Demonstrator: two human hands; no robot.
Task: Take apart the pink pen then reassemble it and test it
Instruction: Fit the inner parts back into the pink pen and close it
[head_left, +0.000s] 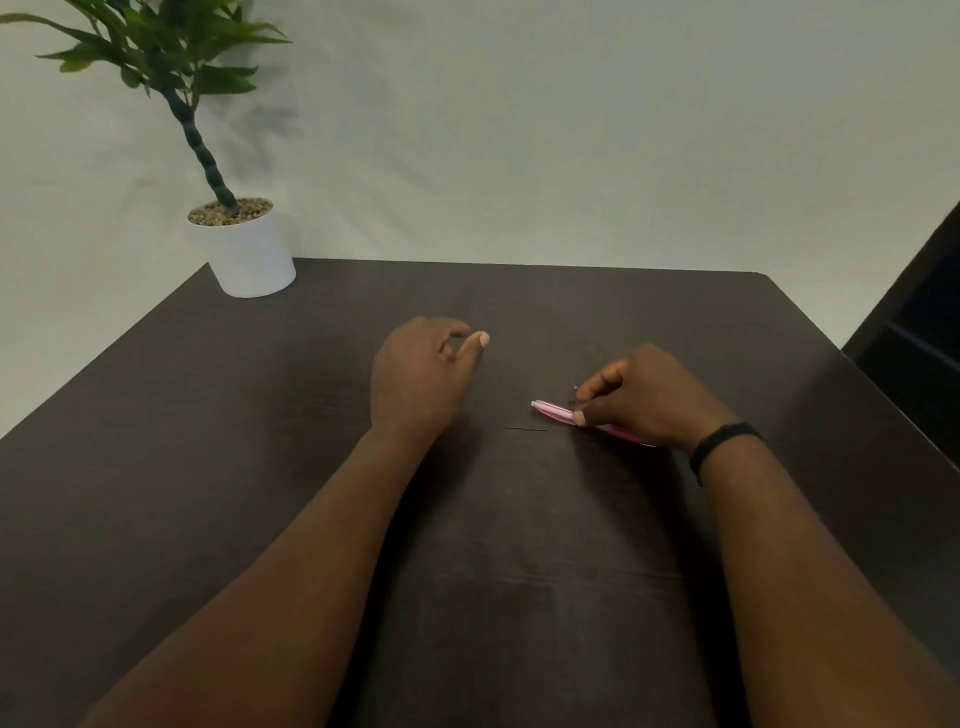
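The pink pen (553, 411) lies on the dark table (519, 519), right of centre, its pale end pointing left. My right hand (649, 397) sits over its right part, with thumb and fingers curled onto the barrel; the pen's far end pokes out under the wrist. A tiny dark part (574, 389) shows at my right fingertips; what it is I cannot tell. A thin dark refill-like rod (527, 428) lies on the table just left of the pen. My left hand (421, 374) hovers left of the pen with loosely curled fingers, holding nothing.
A potted green plant in a white pot (252, 254) stands at the table's far left corner. A pale wall is behind. A dark piece of furniture (919, 332) is beyond the table's right edge.
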